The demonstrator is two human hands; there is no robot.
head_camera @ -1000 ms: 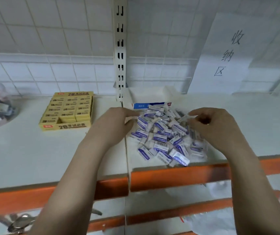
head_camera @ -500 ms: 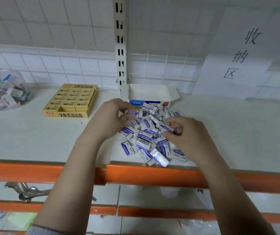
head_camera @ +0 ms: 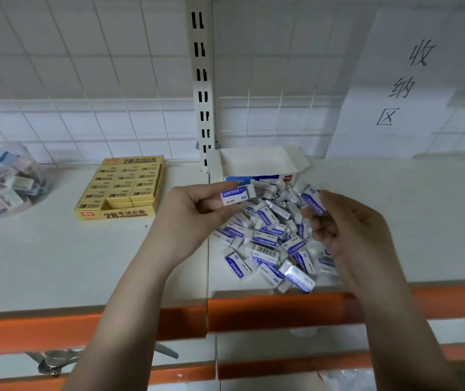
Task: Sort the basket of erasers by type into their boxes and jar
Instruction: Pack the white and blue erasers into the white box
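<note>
Erasers of three kinds sit along the white shelf [head_camera: 56,263]. At far nine o'clock a clear jar [head_camera: 2,179] holds a jumble of mixed ones. Nearer the middle, at about ten o'clock from the hands, the yellow box [head_camera: 121,189] lies flat with its rows of yellow erasers nearly full, one gap showing at its front edge.

The left hand [head_camera: 194,213] is raised just left of the heap and pinches one blue-and-white eraser [head_camera: 238,194] between thumb and fingers, its long axis running nine to three with the label upside down to the viewer. Below and to the right lies the loose pile of blue-and-white erasers [head_camera: 268,241], spilling toward the shelf's orange front edge [head_camera: 282,309] at six o'clock. The open white box [head_camera: 256,165] stands at twelve o'clock from the pile, touching its far edge, mouth upward, with a flap spread to the right.

The right hand [head_camera: 344,230] hovers over the pile's three o'clock side, fingers curled round a second eraser [head_camera: 311,201] whose long axis tilts from eleven to five.

Both held erasers belong, I judge, in the white box straight ahead. The left hand's eraser is the nearer to it, just in front of its front wall.

At two o'clock a paper sign [head_camera: 411,83] hangs on the tiled wall.
</note>
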